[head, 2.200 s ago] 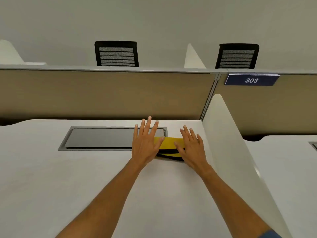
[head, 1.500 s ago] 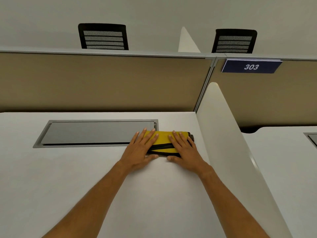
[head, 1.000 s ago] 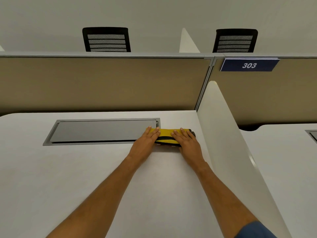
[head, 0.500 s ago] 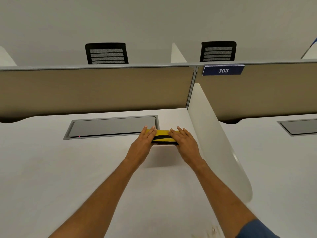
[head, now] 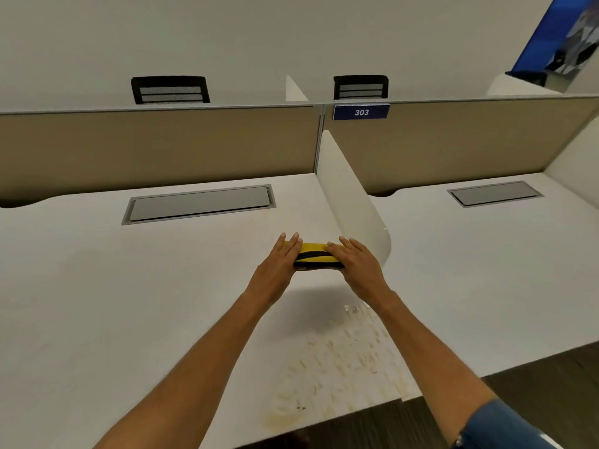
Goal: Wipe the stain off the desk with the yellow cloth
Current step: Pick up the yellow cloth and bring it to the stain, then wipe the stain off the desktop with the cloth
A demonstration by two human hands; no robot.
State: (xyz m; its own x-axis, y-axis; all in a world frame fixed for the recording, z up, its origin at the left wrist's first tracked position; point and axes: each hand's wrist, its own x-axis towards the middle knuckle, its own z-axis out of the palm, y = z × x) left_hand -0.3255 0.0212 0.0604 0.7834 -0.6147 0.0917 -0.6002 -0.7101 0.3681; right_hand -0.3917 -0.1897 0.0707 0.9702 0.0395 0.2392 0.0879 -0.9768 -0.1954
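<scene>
The folded yellow cloth [head: 316, 253] with black edging is held between both hands, slightly above the white desk [head: 129, 286]. My left hand [head: 280, 267] grips its left end and my right hand [head: 358, 267] grips its right end. A yellowish-brown speckled stain [head: 337, 367] spreads over the desk between my forearms, from below the hands down to the near edge. Part of the cloth is hidden under my fingers.
A white side divider [head: 353, 202] stands just right of the hands. A grey cable flap [head: 197, 204] is set in the desk at the back. A beige partition [head: 155, 147] with a blue 303 sign [head: 360, 112] closes the far side. Dark floor [head: 534, 384] shows lower right.
Both hands have drawn the cloth back from beside the cable flap toward me. The view has tilted down, so the stain at the near edge now shows.
</scene>
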